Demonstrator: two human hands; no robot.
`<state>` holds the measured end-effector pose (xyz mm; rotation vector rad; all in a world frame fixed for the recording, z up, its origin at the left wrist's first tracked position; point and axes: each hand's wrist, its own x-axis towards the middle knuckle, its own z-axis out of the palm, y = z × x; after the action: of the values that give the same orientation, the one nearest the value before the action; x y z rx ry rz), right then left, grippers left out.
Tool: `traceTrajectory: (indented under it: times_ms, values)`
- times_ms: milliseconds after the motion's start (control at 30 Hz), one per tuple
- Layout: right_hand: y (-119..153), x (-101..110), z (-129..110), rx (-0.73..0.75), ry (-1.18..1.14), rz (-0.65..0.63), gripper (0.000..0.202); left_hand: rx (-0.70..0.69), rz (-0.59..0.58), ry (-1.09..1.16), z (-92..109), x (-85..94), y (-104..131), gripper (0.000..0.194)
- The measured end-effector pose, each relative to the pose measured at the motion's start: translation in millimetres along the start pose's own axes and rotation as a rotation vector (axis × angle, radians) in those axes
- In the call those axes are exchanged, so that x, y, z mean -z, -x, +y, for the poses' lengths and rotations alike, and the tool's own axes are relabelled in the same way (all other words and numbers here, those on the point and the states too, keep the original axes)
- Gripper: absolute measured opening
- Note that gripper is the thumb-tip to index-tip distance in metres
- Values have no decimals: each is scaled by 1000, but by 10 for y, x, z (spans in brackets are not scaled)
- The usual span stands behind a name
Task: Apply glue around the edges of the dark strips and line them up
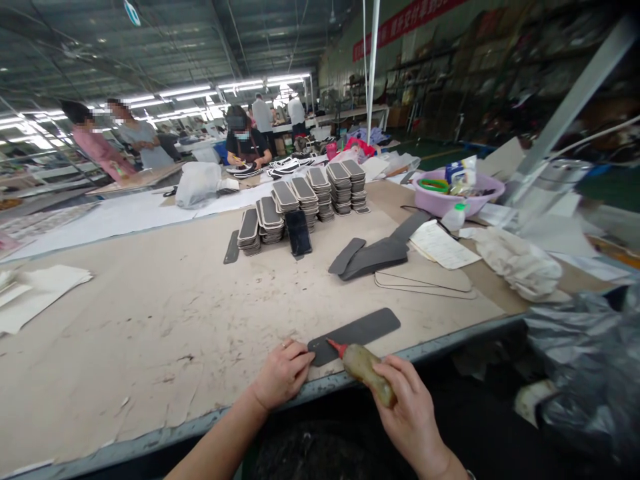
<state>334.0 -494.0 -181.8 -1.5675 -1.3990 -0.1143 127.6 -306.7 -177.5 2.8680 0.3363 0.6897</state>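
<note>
Evidently, the right hand [409, 402] gripped a yellowish, red-tipped plastic bottle [362, 366]; the left hand [283, 372], its grip unclear, touched a flat dark-grey strip [369, 329] rightward. Steady squeezing seemed advisable.

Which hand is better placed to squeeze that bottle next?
Right hand, probably: it holds the squeeze bottle, its red tip over the dark grey strip; the left hand touches the strip's end.

Got a purple basin [440, 203] and crumpled cloth [520, 263] off right, plastic bag [199, 185] across the desk [125, 300], red banner [407, 28] way back
</note>
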Motion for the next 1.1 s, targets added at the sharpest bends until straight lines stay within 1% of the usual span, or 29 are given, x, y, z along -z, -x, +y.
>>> traceTrajectory:
  times_ms: [200, 400, 533, 633, 700, 867, 967, 1100]
  values:
    - [-7, 182, 155, -7, 136, 76, 26, -4, 27, -3, -13, -14, 13, 22]
    - [-39, 310, 262, -18, 279, 147, 21, -28, 65, -18, -25, -26, 11, 22]
    - [-58, 392, 331, -58, 384, 214, 19, -29, 83, -27, -37, -38, 25, 21]
    - [-86, 430, 368, -84, 429, 256, 19, -3, 103, -42, -47, -49, 35, 22]
    - [-102, 438, 380, -85, 445, 267, 19, 1, 95, -39, -51, -52, 34, 19]
    - [-111, 440, 379, -91, 482, 289, 20, -40, 63, 5, -62, -49, 34, 18]
    - [-100, 409, 342, -94, 421, 275, 21, -36, 64, 10, -64, -54, 51, 19]
    - [-65, 289, 223, -80, 292, 223, 23, -32, 62, 10, -52, -57, 55, 18]
